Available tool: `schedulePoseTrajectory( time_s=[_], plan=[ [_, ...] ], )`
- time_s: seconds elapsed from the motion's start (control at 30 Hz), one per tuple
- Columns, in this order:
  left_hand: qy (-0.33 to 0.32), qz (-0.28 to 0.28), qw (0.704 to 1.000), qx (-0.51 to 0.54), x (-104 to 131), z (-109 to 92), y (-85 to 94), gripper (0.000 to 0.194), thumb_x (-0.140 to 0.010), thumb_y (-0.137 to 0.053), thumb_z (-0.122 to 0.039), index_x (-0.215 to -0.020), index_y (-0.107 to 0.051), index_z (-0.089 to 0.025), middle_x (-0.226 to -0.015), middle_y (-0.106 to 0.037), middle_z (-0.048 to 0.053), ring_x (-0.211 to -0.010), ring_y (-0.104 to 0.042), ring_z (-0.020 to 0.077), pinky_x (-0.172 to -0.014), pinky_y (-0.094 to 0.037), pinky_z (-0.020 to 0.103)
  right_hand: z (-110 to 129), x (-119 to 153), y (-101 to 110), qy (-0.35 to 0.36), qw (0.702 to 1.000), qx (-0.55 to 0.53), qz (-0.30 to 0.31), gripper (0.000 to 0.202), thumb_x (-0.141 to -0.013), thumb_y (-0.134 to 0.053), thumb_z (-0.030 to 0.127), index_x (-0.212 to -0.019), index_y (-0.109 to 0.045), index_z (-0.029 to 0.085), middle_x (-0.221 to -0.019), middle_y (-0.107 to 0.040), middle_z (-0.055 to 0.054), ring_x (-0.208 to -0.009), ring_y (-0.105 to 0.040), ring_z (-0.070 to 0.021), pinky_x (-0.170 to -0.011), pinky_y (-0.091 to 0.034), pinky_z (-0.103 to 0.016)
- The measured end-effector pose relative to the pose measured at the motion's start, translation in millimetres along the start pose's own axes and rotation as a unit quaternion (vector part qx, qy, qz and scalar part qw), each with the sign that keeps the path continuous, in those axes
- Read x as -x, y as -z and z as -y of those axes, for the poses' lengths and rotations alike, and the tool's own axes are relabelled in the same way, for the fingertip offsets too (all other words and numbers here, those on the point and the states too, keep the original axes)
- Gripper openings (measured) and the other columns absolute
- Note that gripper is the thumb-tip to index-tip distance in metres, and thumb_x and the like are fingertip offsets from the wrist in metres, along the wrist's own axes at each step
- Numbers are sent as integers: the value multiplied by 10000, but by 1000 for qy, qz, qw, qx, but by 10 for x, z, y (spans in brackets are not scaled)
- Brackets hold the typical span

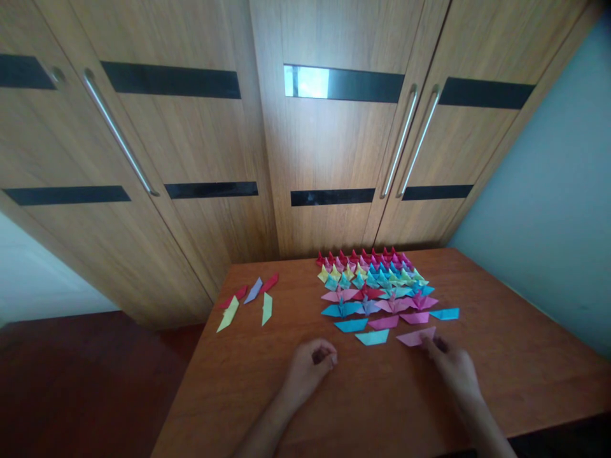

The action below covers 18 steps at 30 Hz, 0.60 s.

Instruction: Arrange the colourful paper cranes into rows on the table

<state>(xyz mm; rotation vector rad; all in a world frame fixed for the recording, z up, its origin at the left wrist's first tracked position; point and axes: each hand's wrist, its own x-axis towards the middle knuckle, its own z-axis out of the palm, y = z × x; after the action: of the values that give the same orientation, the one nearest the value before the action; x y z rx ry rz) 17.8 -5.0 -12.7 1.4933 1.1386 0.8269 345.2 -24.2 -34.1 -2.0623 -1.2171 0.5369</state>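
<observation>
At the right, my right hand [451, 366] has its thumb and fingers closed on the right end of a pink folded paper piece [411, 337], a flat slanted shape low over or on the table. My left hand [309, 367] rests near the table's middle, fingers curled and thumb against the fingertips, with nothing visible in it. Between and beyond the hands lie a light turquoise folded piece [373, 337], a blue folded piece [351, 326] and a magenta folded piece [383, 322]. Behind them stand rows of colourful origami cranes [367, 280].
On the table's [229, 394] left part lie several loose folded papers, among them a yellow piece [228, 315], a pale green piece [266, 309] and a lilac piece [252, 291]. A wooden wardrobe [324, 146] stands behind the table, and a wall [548, 210] is at the right.
</observation>
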Motion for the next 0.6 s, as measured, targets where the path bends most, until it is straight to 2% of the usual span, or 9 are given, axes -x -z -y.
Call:
schedulePoseTrajectory(
  time_s=[0.1, 0.2, 0.37, 0.6],
  plan=[
    [2, 0, 1000, -6, 9, -1, 2, 132, -749, -581, -277, -726, -646, -164, -662, -632, 13, -619, -560, 139, -591, -404, 222, 27, -23, 5, -36, 988, 151, 8, 456, -755, -434, 625, -805, -658, 231, -800, -694, -120, -738, -640, -292, -624, -438, -351],
    [3, 1, 1000, -15, 17, -1, 7, 127, -759, -574, -268, -738, -642, -163, -673, -632, 12, -625, -554, 137, -594, -400, 222, 127, 0, -8, -69, 974, 216, 24, 497, -761, -386, 673, -862, -660, 271, -836, -687, -131, -742, -641, -315, -614, -434, -386],
    [-5, 2, 1000, -22, 20, 7, 8, 123, -774, -556, -251, -735, -635, -164, -667, -623, 7, -620, -546, 132, -590, -394, 220, 232, 3, -4, -77, 968, 238, 39, 487, -774, -360, 678, -810, -648, 286, -863, -680, -117, -739, -640, -307, -608, -439, -398],
    [0, 9, 1000, -21, 16, 16, -1, 120, -766, -559, -253, -730, -629, -162, -672, -625, 9, -623, -546, 132, -588, -397, 214, 241, -37, -29, -48, 970, 237, 38, 442, -783, -399, 641, -812, -652, 279, -859, -688, -114, -742, -644, -292, -596, -437, -366]
  ],
)
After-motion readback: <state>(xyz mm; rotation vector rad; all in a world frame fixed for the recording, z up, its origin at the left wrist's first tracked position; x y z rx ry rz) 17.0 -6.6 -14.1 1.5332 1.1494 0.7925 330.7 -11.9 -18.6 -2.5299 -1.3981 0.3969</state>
